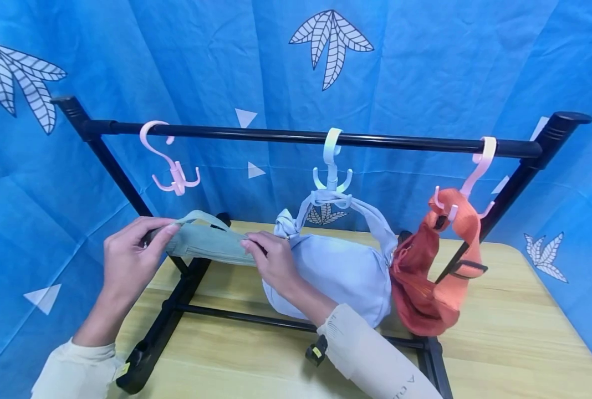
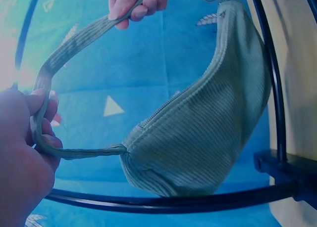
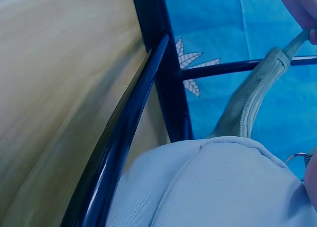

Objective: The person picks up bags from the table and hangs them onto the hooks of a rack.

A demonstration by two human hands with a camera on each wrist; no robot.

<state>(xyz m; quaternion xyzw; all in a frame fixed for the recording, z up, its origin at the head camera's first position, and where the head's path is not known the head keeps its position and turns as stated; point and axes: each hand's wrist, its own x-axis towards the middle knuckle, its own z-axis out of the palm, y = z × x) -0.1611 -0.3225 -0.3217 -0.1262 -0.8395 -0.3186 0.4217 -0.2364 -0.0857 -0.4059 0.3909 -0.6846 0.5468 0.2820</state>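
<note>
A green corduroy bag (image 1: 211, 244) is held up between both hands, below the black bar. My left hand (image 1: 131, 255) pinches its strap (image 2: 74, 45) near the left end. At the other end, my right hand (image 1: 278, 263) grips the strap close to a metal ring, as the left wrist view shows. The bag's body (image 2: 198, 128) hangs under the strap, its zipper along the upper edge. Above it, a pink hook (image 1: 178, 178) hangs bare on the bar. Right beside my right hand hangs a pale blue bag (image 1: 338, 271), which blocks much of the right wrist view.
The black rack (image 1: 256, 134) stands on a wooden table (image 1: 515, 316). A light blue hook (image 1: 332, 149) carries the pale blue bag. At the right, another pink hook (image 1: 484, 158) bears a rust-orange bag (image 1: 420, 282). A blue patterned curtain (image 1: 425, 61) hangs behind.
</note>
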